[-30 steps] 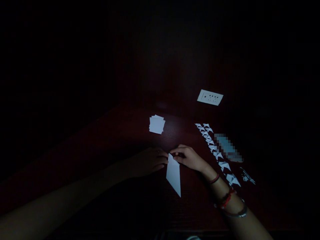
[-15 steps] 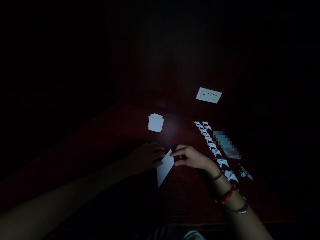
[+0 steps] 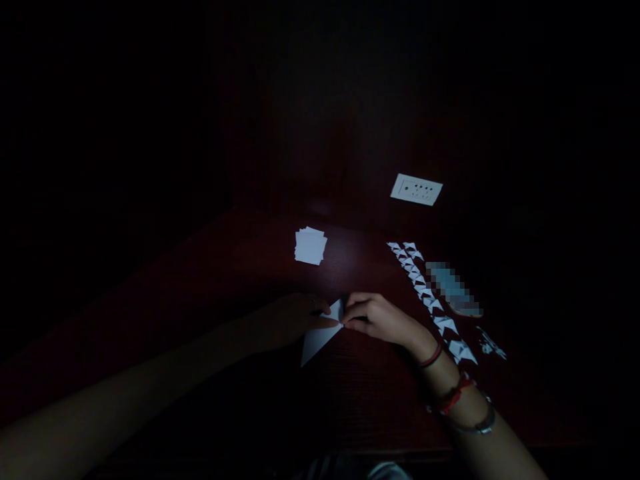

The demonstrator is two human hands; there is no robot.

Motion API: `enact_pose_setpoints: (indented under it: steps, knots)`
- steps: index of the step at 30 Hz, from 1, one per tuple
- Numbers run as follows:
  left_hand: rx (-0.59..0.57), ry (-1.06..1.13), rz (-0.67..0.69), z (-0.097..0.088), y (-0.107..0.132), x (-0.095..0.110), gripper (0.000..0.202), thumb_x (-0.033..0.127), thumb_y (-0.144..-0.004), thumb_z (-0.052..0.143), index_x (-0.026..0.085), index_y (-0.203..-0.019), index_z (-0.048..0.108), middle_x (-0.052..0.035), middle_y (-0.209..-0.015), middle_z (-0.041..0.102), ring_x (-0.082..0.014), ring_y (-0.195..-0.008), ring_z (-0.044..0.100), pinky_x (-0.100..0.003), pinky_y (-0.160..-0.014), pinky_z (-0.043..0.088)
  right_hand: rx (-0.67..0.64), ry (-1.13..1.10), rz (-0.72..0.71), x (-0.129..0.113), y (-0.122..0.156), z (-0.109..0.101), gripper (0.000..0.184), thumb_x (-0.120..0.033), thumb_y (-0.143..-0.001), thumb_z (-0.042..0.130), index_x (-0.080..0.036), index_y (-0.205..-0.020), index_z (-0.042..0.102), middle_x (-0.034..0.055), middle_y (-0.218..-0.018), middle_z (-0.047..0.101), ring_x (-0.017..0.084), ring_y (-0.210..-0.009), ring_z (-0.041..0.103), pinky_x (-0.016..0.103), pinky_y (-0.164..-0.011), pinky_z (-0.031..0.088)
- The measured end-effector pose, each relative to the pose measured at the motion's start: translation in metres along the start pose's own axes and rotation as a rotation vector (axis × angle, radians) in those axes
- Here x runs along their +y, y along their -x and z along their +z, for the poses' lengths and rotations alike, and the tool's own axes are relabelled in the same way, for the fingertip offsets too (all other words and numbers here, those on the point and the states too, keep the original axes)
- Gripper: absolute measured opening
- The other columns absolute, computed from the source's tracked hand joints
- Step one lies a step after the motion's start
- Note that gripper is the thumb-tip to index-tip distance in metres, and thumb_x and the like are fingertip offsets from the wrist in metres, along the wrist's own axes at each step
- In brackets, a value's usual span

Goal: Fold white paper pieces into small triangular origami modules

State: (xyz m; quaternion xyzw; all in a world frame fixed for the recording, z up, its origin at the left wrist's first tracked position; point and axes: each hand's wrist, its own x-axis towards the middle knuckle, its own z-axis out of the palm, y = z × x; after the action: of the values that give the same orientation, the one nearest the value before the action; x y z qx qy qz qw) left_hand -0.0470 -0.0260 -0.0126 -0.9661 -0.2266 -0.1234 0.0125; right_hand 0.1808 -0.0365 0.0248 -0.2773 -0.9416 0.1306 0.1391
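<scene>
A white sheet of paper point(image 3: 318, 343), folded to a triangle, lies on the dark red table in front of me. My left hand point(image 3: 297, 317) rests over its left side, with the thumb and a finger pressing on the paper and the other fingers in shadow. At the paper's right corner, my right hand point(image 3: 373, 317) pinches the edge between thumb and fingertips. Both hands' fingertips nearly meet there. Beyond them sits a stack of white square paper sheets point(image 3: 310, 247).
Small folded white paper pieces point(image 3: 420, 283) run in rows along the right. Beside them lie a phone point(image 3: 453, 288), its screen blurred out, and some small pale bits point(image 3: 491, 343). A white socket plate point(image 3: 417, 190) is on the wall behind. The surroundings are very dark.
The folded paper has shifted a little left and turned. My left thumb has slid right across it toward the right corner, and my right fingers have closed together on that corner.
</scene>
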Motion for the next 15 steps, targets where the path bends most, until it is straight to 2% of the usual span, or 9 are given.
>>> enact_pose_setpoints:
  steps: [6,15]
  knots:
    - [-0.034,-0.041,0.025,-0.0052,0.0018,0.0021,0.054,0.001,-0.076,0.044,0.03,-0.121,0.041,-0.0043,-0.121,0.046,-0.0201,-0.104,0.045,-0.03,-0.08,0.034,-0.006,0.022,0.008,-0.002,0.0015,0.0009,0.018,-0.021,-0.082,0.048,-0.016,-0.091,0.063,0.0042,-0.091,0.055,0.011,-0.082,0.053,0.022,-0.075,0.042]
    - [0.009,-0.014,0.023,-0.0042,0.0024,0.003,0.053,0.002,-0.076,0.044,0.032,-0.12,0.042,-0.0023,-0.119,0.047,-0.0181,-0.104,0.046,-0.029,-0.081,0.034,-0.024,-0.008,0.039,-0.0037,0.0016,0.0009,0.017,-0.02,-0.083,0.047,-0.016,-0.09,0.061,0.0045,-0.091,0.055,0.012,-0.081,0.053,0.022,-0.073,0.041]
